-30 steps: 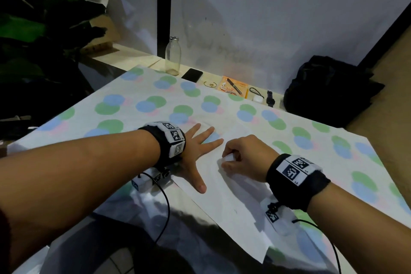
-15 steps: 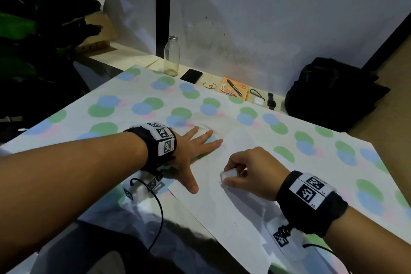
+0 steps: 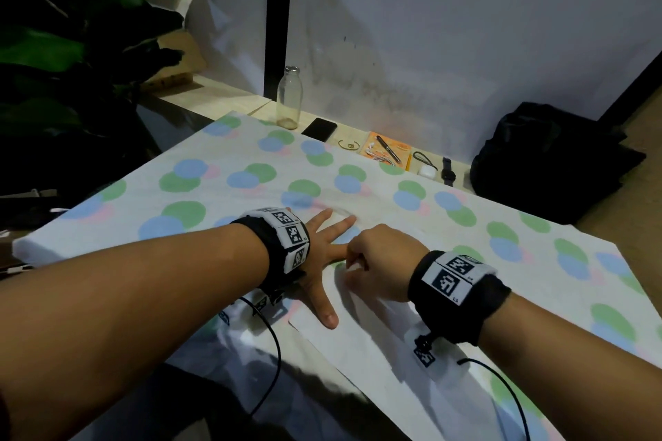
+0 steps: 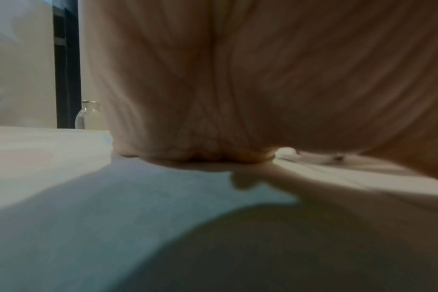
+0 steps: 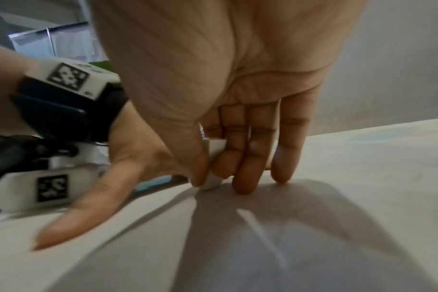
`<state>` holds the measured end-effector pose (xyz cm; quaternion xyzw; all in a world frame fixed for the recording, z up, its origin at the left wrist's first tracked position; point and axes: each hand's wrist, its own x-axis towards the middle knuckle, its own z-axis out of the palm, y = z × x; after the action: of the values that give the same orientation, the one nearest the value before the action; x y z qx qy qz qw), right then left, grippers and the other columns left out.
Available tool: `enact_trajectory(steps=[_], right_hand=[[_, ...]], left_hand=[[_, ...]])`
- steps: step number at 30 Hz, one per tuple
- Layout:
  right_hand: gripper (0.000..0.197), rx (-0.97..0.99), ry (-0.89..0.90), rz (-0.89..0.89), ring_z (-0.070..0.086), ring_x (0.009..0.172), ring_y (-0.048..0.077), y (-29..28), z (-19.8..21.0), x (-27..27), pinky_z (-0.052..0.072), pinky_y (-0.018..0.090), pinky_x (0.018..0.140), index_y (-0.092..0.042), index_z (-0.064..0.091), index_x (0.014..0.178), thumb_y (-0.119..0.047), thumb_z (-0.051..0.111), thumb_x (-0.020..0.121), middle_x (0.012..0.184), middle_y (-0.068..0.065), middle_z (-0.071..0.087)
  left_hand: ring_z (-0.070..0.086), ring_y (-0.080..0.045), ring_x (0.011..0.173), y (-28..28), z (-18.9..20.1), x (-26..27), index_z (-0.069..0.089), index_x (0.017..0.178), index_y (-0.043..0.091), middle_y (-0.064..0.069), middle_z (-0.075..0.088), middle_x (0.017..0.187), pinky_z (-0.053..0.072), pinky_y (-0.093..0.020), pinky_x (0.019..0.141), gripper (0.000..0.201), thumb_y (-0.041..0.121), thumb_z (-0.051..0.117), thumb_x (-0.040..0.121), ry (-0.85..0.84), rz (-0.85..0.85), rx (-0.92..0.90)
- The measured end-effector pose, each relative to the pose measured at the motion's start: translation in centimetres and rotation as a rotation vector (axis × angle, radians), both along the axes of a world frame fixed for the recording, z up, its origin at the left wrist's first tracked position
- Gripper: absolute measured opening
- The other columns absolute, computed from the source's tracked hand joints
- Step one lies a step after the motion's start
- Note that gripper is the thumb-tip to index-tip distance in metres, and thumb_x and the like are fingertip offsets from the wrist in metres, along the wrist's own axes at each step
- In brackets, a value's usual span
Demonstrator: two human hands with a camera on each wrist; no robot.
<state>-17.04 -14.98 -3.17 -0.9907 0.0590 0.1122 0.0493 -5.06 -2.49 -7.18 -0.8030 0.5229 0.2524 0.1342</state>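
**Eraser held at the left margin of a sheet.** The right hand [image 3: 379,261] has its thumb and forefinger curled round a small white block, taken here to be an eraser [image 5: 214,158], and pinches it. The lower end of the eraser touches a white sheet [image 3: 372,362], and the remaining fingers [image 5: 248,173] rest their tips on the paper just beside it. The left hand [image 3: 318,258] lies flat on the sheet's left margin, fingers straight and spread, holding nothing. Its thumb points toward the near edge of the table [image 3: 358,132], and its forefinger is just beside the right knuckles, perhaps touching them. The eraser thus stands immediately to the right of the pressing hand, in the gap between that hand's forefinger and thumb. The sheet lies on a dotted cover [image 3: 222,204], with its long axis running aslant from the middle of the table toward the near right corner. A rubbing stroke would probably best run along that axis, away from the left hand, which pins the paper. Of the 2 hands, only the right is placed to make it.
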Motion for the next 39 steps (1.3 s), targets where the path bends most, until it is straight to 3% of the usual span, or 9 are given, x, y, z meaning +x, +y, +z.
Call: enact_trajectory(steps=[4,8,13,18,22,26,30,34,39], right_hand=[[0.025,0.005,-0.039,-0.106,0.064,0.077,0.022,-1.7,0.3,1.3,0.054,0.032,0.069,-0.021,0.072,0.091,-0.045,0.069,0.084,0.086,0.001,0.066],[0.013,0.041,-0.001,-0.001,0.064,0.073,0.021,0.9,-0.6,-0.8,0.056,0.034,0.068,-0.024,0.064,0.08,-0.035,0.059,0.085,0.08,-0.002,0.066],[0.022,-0.024,-0.089,-0.16,0.063,0.076,0.023,-2.0,-0.2,0.2,0.05,0.03,0.064,-0.023,0.066,0.082,-0.046,0.063,0.084,0.083,-0.001,0.065],[0.02,0.099,-0.019,-0.032,0.063,0.07,0.019,0.8,-1.0,-1.7,0.055,0.034,0.067,-0.03,0.053,0.066,-0.037,0.061,0.083,0.076,-0.006,0.065],[0.022,0.012,-0.123,-0.192,0.063,0.077,0.023,-2.1,-0.8,0.1,0.047,0.029,0.065,-0.023,0.062,0.078,-0.045,0.065,0.083,0.083,-0.001,0.067],[0.021,0.108,-0.055,-0.104,0.062,0.069,0.016,0.0,-1.5,-0.7,0.051,0.031,0.064,-0.025,0.061,0.07,-0.041,0.067,0.08,0.074,-0.006,0.063],[0.022,0.048,-0.119,-0.225,0.064,0.075,0.022,-1.8,-0.8,0.9,0.05,0.029,0.062,-0.02,0.066,0.079,-0.042,0.068,0.08,0.08,-0.001,0.066],[0.02,0.11,-0.069,-0.119,0.064,0.071,0.019,0.0,-1.6,0.2,0.053,0.031,0.063,-0.019,0.064,0.073,-0.037,0.067,0.081,0.077,-0.001,0.066],[0.019,0.094,-0.131,-0.221,0.065,0.074,0.021,-1.4,-0.9,1.1,0.052,0.03,0.062,-0.017,0.067,0.077,-0.036,0.069,0.079,0.078,0.001,0.067]], left_hand=[[-0.038,-0.03,0.147,-0.2,0.0,0.0,-0.03,0.141,0.063,0.019,-0.048,0.152,-0.004,-0.082,0.106,0.143,0.096,0.067,0.041,-0.009,0.004,-0.01],[-0.035,-0.03,0.148,0.1,0.3,-0.3,-0.023,0.144,0.064,0.016,-0.045,0.155,-0.005,-0.08,0.108,0.135,0.092,0.07,0.05,-0.019,-0.011,-0.034],[-0.037,-0.033,0.147,-0.1,-0.1,-0.2,-0.031,0.14,0.064,0.016,-0.045,0.155,-0.004,-0.083,0.105,0.142,0.096,0.068,0.043,-0.034,0.003,-0.036],[-0.036,-0.03,0.148,0.0,0.0,-0.3,-0.028,0.14,0.066,0.019,-0.046,0.154,-0.006,-0.082,0.106,0.14,0.095,0.068,0.043,-0.027,0.003,-0.044],[-0.037,-0.031,0.147,-0.1,-0.2,-0.2,-0.03,0.139,0.066,0.018,-0.045,0.155,-0.006,-0.082,0.106,0.142,0.096,0.069,0.041,-0.018,0.01,-0.047],[-0.036,-0.03,0.148,0.1,-0.5,-0.2,-0.025,0.14,0.067,0.02,-0.044,0.155,-0.008,-0.081,0.106,0.139,0.098,0.066,0.039,-0.029,0.001,-0.077],[-0.038,-0.031,0.147,-0.2,-0.3,-0.1,-0.03,0.141,0.063,0.019,-0.047,0.153,-0.005,-0.082,0.106,0.145,0.098,0.065,0.037,-0.023,0.014,-0.039],[-0.037,-0.029,0.147,0.0,-0.3,-0.2,-0.023,0.142,0.065,0.02,-0.047,0.153,-0.007,-0.081,0.106,0.139,0.099,0.064,0.039,-0.038,0.004,-0.04],[-0.037,-0.029,0.147,-0.2,-0.4,-0.2,-0.029,0.141,0.063,0.019,-0.046,0.154,-0.008,-0.081,0.105,0.144,0.1,0.063,0.037,-0.042,0.012,-0.038]])
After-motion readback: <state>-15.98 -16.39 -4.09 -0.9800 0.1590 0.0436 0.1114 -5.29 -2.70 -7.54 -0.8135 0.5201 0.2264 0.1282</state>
